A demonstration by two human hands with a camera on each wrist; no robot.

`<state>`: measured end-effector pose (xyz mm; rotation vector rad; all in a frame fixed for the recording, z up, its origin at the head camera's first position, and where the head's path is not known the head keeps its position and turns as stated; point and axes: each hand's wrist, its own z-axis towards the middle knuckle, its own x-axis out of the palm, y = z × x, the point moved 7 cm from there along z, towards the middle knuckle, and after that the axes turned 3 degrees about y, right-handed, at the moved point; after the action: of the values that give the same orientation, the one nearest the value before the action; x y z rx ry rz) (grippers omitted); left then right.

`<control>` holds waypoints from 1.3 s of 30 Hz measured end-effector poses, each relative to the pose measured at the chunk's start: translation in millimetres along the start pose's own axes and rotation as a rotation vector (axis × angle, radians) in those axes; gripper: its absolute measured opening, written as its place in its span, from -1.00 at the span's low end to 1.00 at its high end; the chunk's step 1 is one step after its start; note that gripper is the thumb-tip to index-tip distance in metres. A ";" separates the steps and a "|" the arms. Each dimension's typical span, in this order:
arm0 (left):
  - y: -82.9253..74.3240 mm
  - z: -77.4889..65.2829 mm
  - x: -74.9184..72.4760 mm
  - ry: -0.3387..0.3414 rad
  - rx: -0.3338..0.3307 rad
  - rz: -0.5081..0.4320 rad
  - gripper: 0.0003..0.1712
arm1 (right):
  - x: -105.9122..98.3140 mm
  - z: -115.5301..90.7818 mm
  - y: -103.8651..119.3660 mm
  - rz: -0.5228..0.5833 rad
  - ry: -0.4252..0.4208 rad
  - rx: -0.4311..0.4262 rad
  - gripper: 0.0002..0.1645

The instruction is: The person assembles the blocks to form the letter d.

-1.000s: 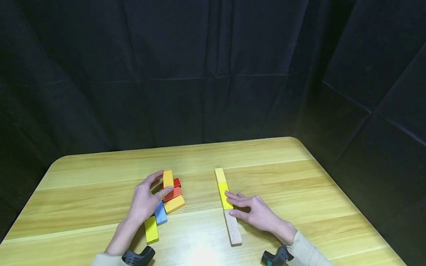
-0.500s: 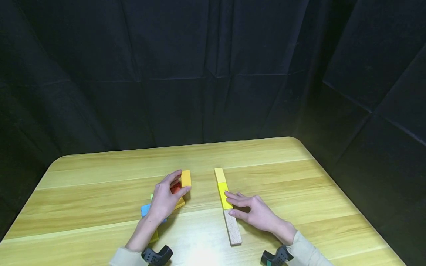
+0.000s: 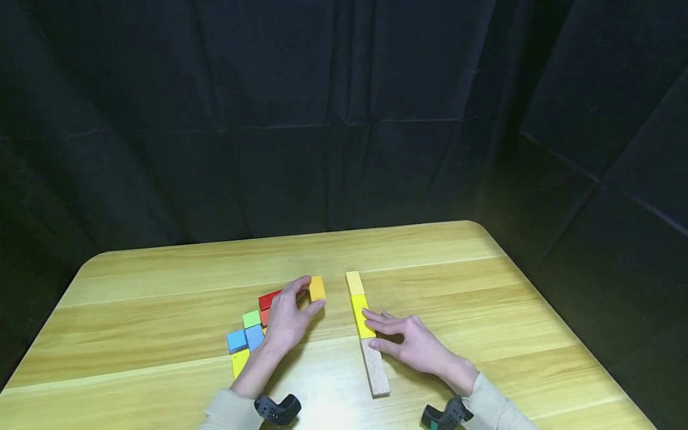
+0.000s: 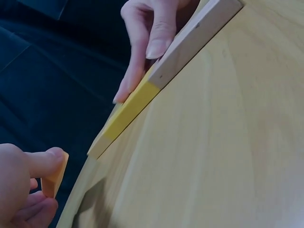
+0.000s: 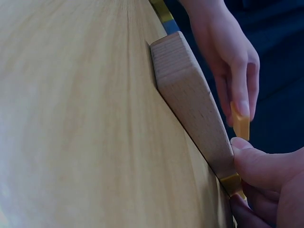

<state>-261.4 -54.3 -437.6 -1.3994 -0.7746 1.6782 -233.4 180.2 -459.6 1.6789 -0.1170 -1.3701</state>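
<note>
My left hand [image 3: 290,319] pinches an orange wooden block [image 3: 318,289] between thumb and fingers, raised over the table; its shadow falls below in the left wrist view. To its right runs a line of blocks laid end to end: a short cream block [image 3: 355,283] at the far end, a bright yellow block [image 3: 358,306] in the middle and a long pale speckled block [image 3: 376,371] nearest me. My right hand [image 3: 416,346] rests along this line, fingertips on the yellow block and thumb [image 5: 256,164] at the pale block's end, fingers loosely extended.
Left of the line lies a cluster of blocks: red [image 3: 269,300], green [image 3: 251,318], two blue [image 3: 236,341] and yellow [image 3: 239,361]. My left forearm hides part of it. A black curtain [image 3: 269,119] hangs behind the wooden table [image 3: 161,269].
My left hand has carried the orange block rightward from above the cluster to near the line's far end. The cluster's left blocks have come into view. My right hand has stayed still.
</note>
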 end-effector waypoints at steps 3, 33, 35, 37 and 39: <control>-3.0 3.0 10.5 -0.002 -0.002 -0.003 -0.38 | -0.3 0.2 0.6 0.001 -0.001 -0.002 -0.38; 1.5 64.3 71.1 -0.089 -0.049 -0.056 -0.40 | 5.2 0.6 1.3 -0.010 -0.003 -0.034 -0.39; 0.0 68.5 72.8 -0.089 -0.043 -0.049 -0.41 | 4.4 0.4 0.3 -0.012 -0.009 -0.026 -0.39; -2.2 73.1 75.3 -0.080 -0.038 -0.042 -0.41 | 2.6 0.0 -0.1 -0.019 -0.020 -0.023 -0.39; -4.1 76.9 76.9 -0.074 -0.032 -0.032 -0.41 | 1.1 -0.2 0.7 -0.026 -0.026 -0.024 -0.39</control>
<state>-341.2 17.4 -456.3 -1.3457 -0.8645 1.7073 -232.5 179.3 -459.9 1.6479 -0.0935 -1.4083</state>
